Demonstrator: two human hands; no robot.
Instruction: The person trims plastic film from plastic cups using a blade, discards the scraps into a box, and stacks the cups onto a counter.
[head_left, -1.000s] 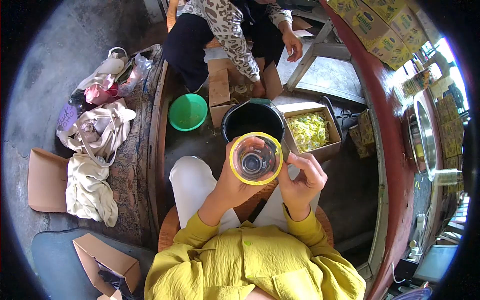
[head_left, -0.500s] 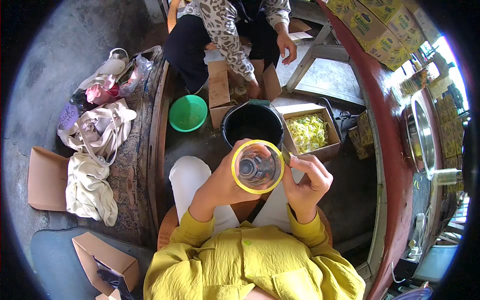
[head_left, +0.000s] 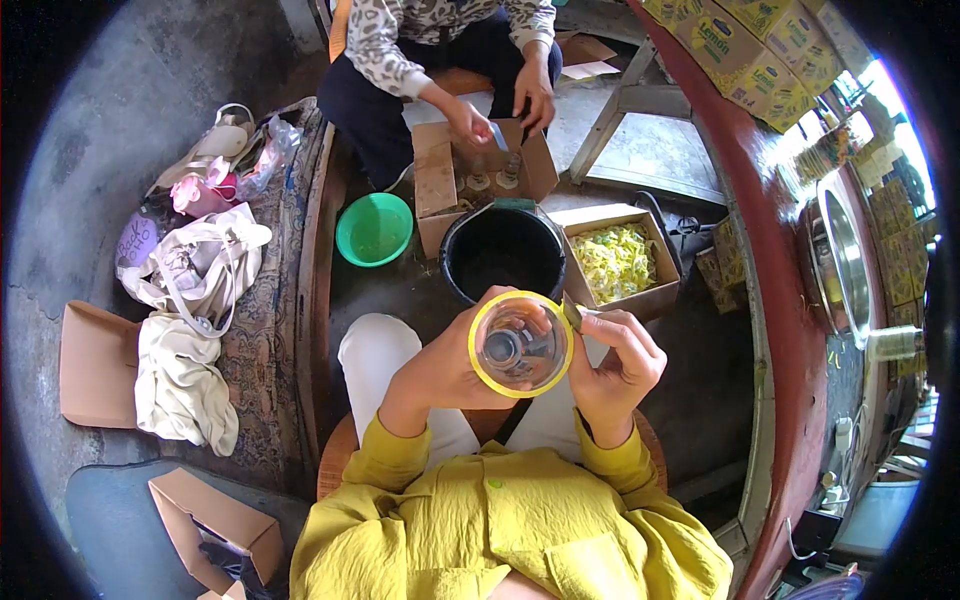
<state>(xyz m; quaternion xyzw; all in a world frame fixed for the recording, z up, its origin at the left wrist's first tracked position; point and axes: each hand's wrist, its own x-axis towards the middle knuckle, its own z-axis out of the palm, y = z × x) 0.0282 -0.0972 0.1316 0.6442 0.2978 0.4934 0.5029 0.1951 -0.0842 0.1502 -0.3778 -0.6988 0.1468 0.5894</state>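
Wrapped around a clear cup (head_left: 497, 376) with a yellow rim, my left hand (head_left: 440, 362) holds it with the mouth facing up toward me. My right hand (head_left: 618, 362) pinches a small flat blade (head_left: 572, 312) between thumb and fingers. The blade touches or nearly touches the right side of the yellow rim; exact contact is hard to tell. Just beyond the cup stands a black bucket (head_left: 462, 285). To its right, a cardboard box (head_left: 640, 292) holds a heap of yellow-green strips (head_left: 612, 262).
Across from me a person's hands (head_left: 468, 122) hold a thin pale-blue strip above an open cardboard box (head_left: 434, 165) with clear objects inside. A green basin (head_left: 345, 235) stands at left. Bags (head_left: 205, 265) lie on a patterned surface. A red-edged counter (head_left: 800, 400) runs along the right.
The person opposite has raised a hand out of the box and now holds a pale-blue strip. My cup and hands have barely shifted; the view has moved slightly.
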